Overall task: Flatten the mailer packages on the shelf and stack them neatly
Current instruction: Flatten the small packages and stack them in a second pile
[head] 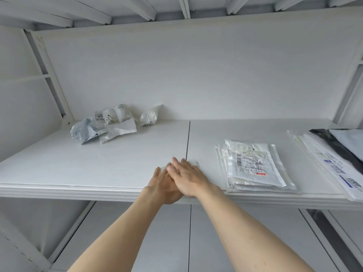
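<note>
Mailer (pixel 193 163), thin and white, lies flat at the near edge of the shelf (pixel 78 163), almost hidden under two hands. The right hand (pixel 188 178) lies across the left hand (pixel 164 185), fingers straight and close together, pressing down. Right of them sits a neat stack (pixel 255 165) of smooth, shiny bags. Far left, crumpled mailers (pixel 106 123) wait, so I think the job is about half done.
</note>
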Motion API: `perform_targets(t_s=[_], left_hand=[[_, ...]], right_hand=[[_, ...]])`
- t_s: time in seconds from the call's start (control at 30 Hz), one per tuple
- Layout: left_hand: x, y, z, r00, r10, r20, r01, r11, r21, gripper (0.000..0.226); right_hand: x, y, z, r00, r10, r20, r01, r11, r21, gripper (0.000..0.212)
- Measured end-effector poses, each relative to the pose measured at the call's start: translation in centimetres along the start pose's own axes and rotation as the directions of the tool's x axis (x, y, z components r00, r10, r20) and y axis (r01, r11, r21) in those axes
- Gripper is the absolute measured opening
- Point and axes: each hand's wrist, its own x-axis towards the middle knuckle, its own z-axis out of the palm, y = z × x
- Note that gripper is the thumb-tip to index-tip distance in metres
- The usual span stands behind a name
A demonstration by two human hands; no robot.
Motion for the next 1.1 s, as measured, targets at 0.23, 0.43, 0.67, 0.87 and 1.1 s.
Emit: perform_targets(t_s=[0.23,0.43,0.67,0.87,1.1], left_hand=[[-1.2,0.5,-0.8,0.999,-0.004,0.042,0.004,1.0,0.009,0.11],[-1.1,-1.5,-6.0,0.986,0.056,0.156,-0.02,0.974,-0.225,0.028],[-1.7,-0.3,-11.3,0.831,0.019,-0.556,-0.227,0.924,-0.309,0.015],[0.5,2.3,-10.6,0.819,0.054,-0.572,-0.371,0.809,-0.455,0.056],[1.4,10.2,-10.2,0.873,-0.038,-0.487,-0.446,0.341,-0.827,0.033]], right_hand=[[-3.4,1.3,-1.2,1.0,-0.009,0.001,0.009,0.997,-0.074,0.057],[-3.8,0.0,-3.6,0.999,0.018,-0.035,-0.016,0.997,0.077,0.033],[-5.9,0.8,-11.0,0.915,0.094,-0.391,0.196,0.745,0.638,0.036],[-8.7,4.9,-13.1,0.914,0.275,-0.299,0.118,0.525,0.843,0.059],[-11.4,9.2,-14.1,0.839,0.334,-0.43,0.13,0.644,0.754,0.063]])
